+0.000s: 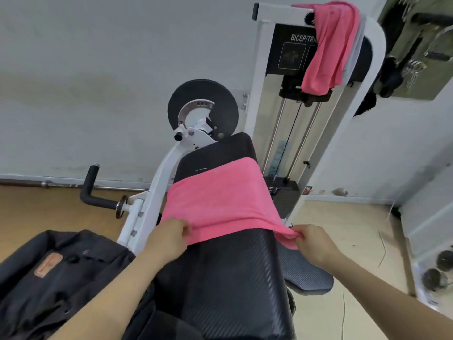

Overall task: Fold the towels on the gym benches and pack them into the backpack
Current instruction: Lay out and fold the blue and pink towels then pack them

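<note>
Centre of frame: pink towel (220, 200) lies spread across the black padded counter (232, 278), far edge flat on the pad, near edge lifted.

Left hand (169, 239): grip clamped on the near left corner, thumb and fingers pinching cloth. Right hand (313, 244): same pinch on the near right corner, which hangs off the counter's side. Near edge is taut between them, with a slight dip at mid-span.

Step in hand (judged): first fold.
- Hold both corners level, equal tension.
- Carry the near edge up and over to meet the far edge.
- Match corners before letting go, then smooth outward from the crease.
- Risk: the right side overhangs more than the left. Square it first or the fold skews.

Upper right: second towel (328, 47) draped over the white machine frame (277, 11), unfolded.

Lower left: black backpack (56, 271) just beside the counter. Cannot tell whether it is unzipped.
</note>
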